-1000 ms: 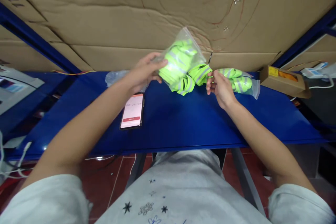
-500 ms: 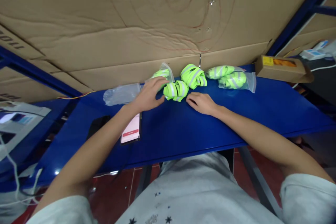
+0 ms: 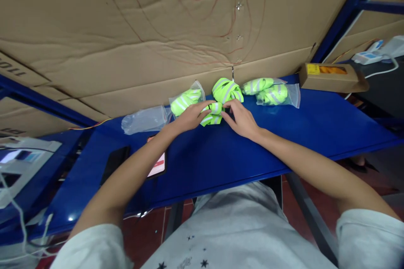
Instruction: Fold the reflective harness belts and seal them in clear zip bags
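Your left hand [image 3: 193, 117] and right hand [image 3: 242, 119] pinch one bundle [image 3: 214, 109]; four others [image 3: 226, 89], eleven to one o'clock; label [image 3: 313, 69] unreadable.

Striped bundle [image 3: 215, 109] partly hidden behind left hand [image 3: 193, 117]

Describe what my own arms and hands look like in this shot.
Your left hand and right hand are ungloved, and the forearms are bare, with no watch or bracelet visible at the wrists. Short, loose, pale grey sleeves cover the upper arms, matching the shirt, which has small dark star shapes on its front.
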Available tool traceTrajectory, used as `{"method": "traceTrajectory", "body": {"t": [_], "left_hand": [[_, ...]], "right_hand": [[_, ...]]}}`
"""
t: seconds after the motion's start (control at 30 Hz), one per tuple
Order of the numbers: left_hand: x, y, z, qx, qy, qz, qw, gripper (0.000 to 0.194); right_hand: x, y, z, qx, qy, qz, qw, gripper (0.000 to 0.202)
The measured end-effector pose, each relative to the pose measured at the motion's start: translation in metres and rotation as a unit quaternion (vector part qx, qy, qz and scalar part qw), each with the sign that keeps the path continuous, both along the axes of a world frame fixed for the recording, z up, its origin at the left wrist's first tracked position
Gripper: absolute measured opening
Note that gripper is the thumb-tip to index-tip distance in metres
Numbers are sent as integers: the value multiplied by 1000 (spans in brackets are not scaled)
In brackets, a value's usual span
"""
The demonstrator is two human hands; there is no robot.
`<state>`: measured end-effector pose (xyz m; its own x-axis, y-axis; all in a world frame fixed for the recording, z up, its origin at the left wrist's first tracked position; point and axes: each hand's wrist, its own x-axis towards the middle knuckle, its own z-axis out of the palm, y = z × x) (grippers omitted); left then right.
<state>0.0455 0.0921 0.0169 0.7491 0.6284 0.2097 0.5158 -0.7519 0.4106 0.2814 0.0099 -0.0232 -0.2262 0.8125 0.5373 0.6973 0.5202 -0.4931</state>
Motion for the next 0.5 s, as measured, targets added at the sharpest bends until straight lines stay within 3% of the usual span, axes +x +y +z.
{"method": "traceTrajectory", "body": {"t": [0.13, 0.2, 0.27, 0.33, 0.4, 0.47, 0.5], "left_hand": [[-4, -18, 9, -12, -39, 56, 998, 55], [-3, -25, 13, -32, -80, 77, 993, 54], [-1, -32, 16, -103, -153, 92, 978, 50], [1, -39, 18, -234, -239, 108, 936, 48], [1, -44, 18, -378, -297, 134, 866, 50], [0, -47, 17, -474, -320, 159, 805, 49], [0, -48, 16, -502, -318, 164, 788, 47]], "right_hand": [[-4, 3, -5, 83, 88, 38, 992, 63], [-6, 5, -9, 78, 92, 63, 991, 76], [-6, 6, -10, 62, 88, 80, 991, 87], [-5, 4, -8, 63, 75, 89, 991, 97], [-3, 0, -3, 88, 35, 101, 990, 103], [-1, -6, 3, 117, -36, 124, 985, 97], [-1, -9, 6, 127, -74, 137, 980, 90]]}}
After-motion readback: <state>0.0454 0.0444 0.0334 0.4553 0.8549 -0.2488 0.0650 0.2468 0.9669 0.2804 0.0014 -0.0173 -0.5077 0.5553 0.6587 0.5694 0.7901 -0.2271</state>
